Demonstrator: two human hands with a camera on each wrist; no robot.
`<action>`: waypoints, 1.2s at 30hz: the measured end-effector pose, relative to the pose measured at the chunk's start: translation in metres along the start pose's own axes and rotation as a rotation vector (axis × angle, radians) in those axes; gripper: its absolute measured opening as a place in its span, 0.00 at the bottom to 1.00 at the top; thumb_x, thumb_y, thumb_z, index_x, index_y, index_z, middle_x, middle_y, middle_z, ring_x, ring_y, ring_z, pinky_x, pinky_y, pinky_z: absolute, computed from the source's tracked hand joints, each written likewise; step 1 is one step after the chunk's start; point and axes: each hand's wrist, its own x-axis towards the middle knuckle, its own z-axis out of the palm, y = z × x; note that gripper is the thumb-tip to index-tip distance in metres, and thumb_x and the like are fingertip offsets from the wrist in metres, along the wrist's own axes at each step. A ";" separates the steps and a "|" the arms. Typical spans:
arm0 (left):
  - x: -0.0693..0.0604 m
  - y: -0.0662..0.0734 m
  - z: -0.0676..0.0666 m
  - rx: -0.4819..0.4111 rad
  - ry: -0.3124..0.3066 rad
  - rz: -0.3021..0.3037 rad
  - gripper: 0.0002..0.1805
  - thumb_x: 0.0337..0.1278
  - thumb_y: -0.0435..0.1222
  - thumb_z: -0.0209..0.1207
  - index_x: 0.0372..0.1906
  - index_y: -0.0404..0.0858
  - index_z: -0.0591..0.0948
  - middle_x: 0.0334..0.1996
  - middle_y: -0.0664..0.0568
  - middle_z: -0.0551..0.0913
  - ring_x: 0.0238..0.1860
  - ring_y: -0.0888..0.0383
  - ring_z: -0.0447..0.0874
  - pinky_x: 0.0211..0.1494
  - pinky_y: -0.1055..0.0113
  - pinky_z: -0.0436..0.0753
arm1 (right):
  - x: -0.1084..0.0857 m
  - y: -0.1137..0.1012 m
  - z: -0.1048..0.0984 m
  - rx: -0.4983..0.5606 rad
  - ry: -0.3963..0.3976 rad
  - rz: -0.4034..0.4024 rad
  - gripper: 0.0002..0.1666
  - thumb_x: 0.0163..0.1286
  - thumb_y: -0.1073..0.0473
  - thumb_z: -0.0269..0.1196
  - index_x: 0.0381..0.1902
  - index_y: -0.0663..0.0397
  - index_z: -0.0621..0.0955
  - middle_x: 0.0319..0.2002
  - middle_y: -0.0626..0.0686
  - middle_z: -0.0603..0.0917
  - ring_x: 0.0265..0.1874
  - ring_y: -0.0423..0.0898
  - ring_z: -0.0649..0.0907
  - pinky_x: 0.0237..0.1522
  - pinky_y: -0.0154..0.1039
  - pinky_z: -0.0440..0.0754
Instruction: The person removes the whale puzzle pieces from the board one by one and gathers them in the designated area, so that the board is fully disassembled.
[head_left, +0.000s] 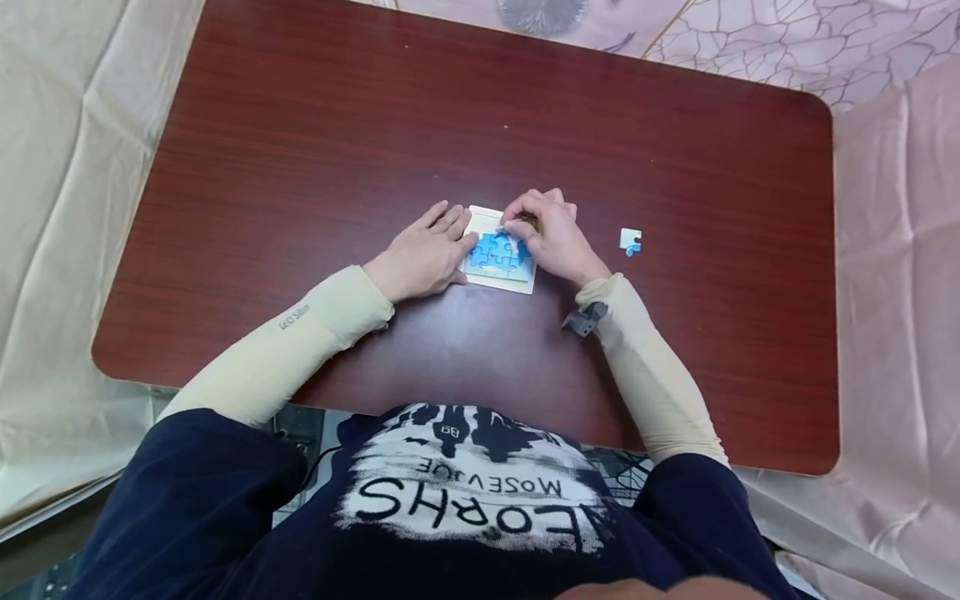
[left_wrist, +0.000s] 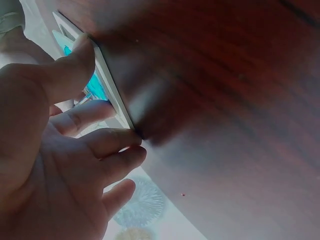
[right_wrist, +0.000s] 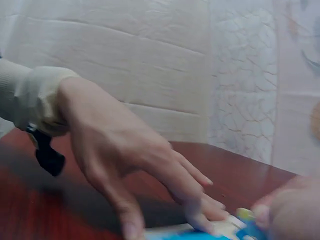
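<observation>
In the head view a small jigsaw puzzle (head_left: 491,250) with blue interlocked pieces lies in a white tray (head_left: 512,287) near the table's middle. My left hand (head_left: 427,250) rests along the tray's left side, fingers extended. In the left wrist view its thumb and fingers touch the tray's edge (left_wrist: 112,85). My right hand (head_left: 555,237) is over the tray's right side, thumb and index finger pinching a puzzle piece. That puzzle piece (right_wrist: 245,215) shows blue and yellowish in the right wrist view, partly hidden by the blurred fingers.
One loose puzzle piece (head_left: 631,240), white and blue, lies on the dark red table (head_left: 337,142) to the right of my right hand. Pale curtains (head_left: 892,275) hang at both sides. A patterned backdrop (head_left: 787,37) stands behind the far edge.
</observation>
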 end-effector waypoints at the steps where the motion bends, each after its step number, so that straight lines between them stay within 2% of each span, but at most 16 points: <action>1: 0.000 0.000 0.000 0.000 0.002 -0.001 0.35 0.67 0.50 0.54 0.71 0.34 0.64 0.73 0.33 0.55 0.75 0.42 0.48 0.76 0.52 0.39 | 0.001 -0.003 0.002 -0.021 0.015 0.030 0.05 0.69 0.56 0.62 0.37 0.49 0.84 0.37 0.44 0.80 0.42 0.47 0.66 0.48 0.47 0.52; 4: 0.001 0.001 0.003 -0.004 0.009 -0.001 0.35 0.67 0.50 0.54 0.72 0.35 0.64 0.73 0.33 0.54 0.75 0.42 0.48 0.76 0.53 0.39 | 0.003 -0.009 0.007 -0.088 0.035 0.128 0.08 0.71 0.54 0.61 0.38 0.50 0.84 0.36 0.47 0.79 0.43 0.48 0.67 0.49 0.49 0.52; 7: 0.001 0.002 0.006 -0.007 -0.006 0.000 0.35 0.68 0.50 0.53 0.72 0.35 0.63 0.73 0.33 0.53 0.75 0.42 0.46 0.76 0.53 0.38 | 0.004 -0.011 0.012 -0.117 0.025 0.192 0.09 0.71 0.54 0.60 0.39 0.52 0.84 0.36 0.49 0.78 0.44 0.49 0.67 0.50 0.50 0.52; 12: 0.002 0.002 0.008 -0.004 -0.020 -0.004 0.35 0.68 0.49 0.53 0.72 0.35 0.63 0.74 0.33 0.52 0.76 0.42 0.45 0.76 0.53 0.37 | 0.003 -0.010 0.016 -0.072 0.040 0.216 0.09 0.71 0.54 0.60 0.38 0.51 0.83 0.37 0.49 0.79 0.44 0.49 0.67 0.51 0.49 0.52; 15: 0.002 0.002 0.006 0.001 -0.013 -0.006 0.35 0.68 0.49 0.53 0.72 0.35 0.63 0.74 0.33 0.52 0.75 0.42 0.45 0.76 0.53 0.37 | 0.002 -0.005 0.015 -0.019 0.069 0.162 0.07 0.70 0.55 0.61 0.37 0.50 0.84 0.36 0.47 0.78 0.43 0.47 0.67 0.50 0.48 0.52; 19: 0.001 0.002 0.005 0.003 -0.011 -0.003 0.35 0.68 0.49 0.53 0.73 0.35 0.62 0.73 0.32 0.52 0.75 0.41 0.46 0.76 0.53 0.37 | -0.002 0.004 0.007 0.014 0.070 0.020 0.02 0.66 0.58 0.65 0.34 0.47 0.84 0.35 0.41 0.78 0.42 0.43 0.66 0.47 0.45 0.54; 22: 0.001 0.002 0.004 0.000 -0.016 0.002 0.35 0.68 0.48 0.53 0.72 0.34 0.63 0.73 0.32 0.52 0.75 0.41 0.46 0.76 0.53 0.37 | -0.006 0.007 0.003 -0.014 0.044 -0.088 0.01 0.65 0.60 0.65 0.33 0.47 0.84 0.35 0.40 0.78 0.42 0.43 0.66 0.45 0.43 0.55; 25: 0.002 0.001 0.002 -0.016 -0.023 -0.004 0.35 0.67 0.49 0.53 0.71 0.34 0.64 0.73 0.31 0.52 0.75 0.41 0.46 0.76 0.53 0.37 | -0.007 0.006 0.002 -0.083 0.019 -0.154 0.02 0.67 0.59 0.63 0.34 0.49 0.83 0.36 0.42 0.77 0.41 0.44 0.67 0.45 0.43 0.58; 28: 0.007 0.004 -0.001 -0.051 -0.006 -0.033 0.35 0.67 0.51 0.51 0.69 0.32 0.67 0.72 0.31 0.55 0.75 0.41 0.47 0.75 0.53 0.36 | -0.005 0.004 0.001 -0.162 -0.014 -0.187 0.04 0.69 0.59 0.61 0.39 0.52 0.82 0.37 0.45 0.77 0.41 0.47 0.69 0.46 0.43 0.63; 31: 0.014 0.013 -0.001 -0.062 0.061 -0.083 0.36 0.68 0.57 0.47 0.63 0.30 0.73 0.69 0.30 0.62 0.73 0.40 0.54 0.75 0.53 0.36 | -0.004 0.003 0.000 -0.246 -0.046 -0.208 0.07 0.69 0.61 0.62 0.43 0.53 0.84 0.39 0.48 0.77 0.41 0.48 0.70 0.45 0.45 0.65; 34: 0.020 0.023 0.000 -0.041 0.114 -0.137 0.37 0.68 0.60 0.45 0.57 0.29 0.78 0.65 0.29 0.68 0.70 0.39 0.62 0.75 0.52 0.35 | -0.004 0.004 -0.001 -0.296 -0.052 -0.215 0.10 0.68 0.60 0.64 0.46 0.52 0.85 0.40 0.48 0.78 0.40 0.49 0.71 0.42 0.46 0.64; 36: 0.023 0.028 0.000 -0.008 0.133 -0.172 0.36 0.68 0.59 0.47 0.55 0.29 0.79 0.63 0.29 0.70 0.68 0.39 0.64 0.75 0.52 0.32 | -0.003 0.004 0.000 -0.285 -0.037 -0.185 0.10 0.68 0.58 0.64 0.46 0.50 0.86 0.40 0.47 0.80 0.40 0.48 0.71 0.42 0.46 0.63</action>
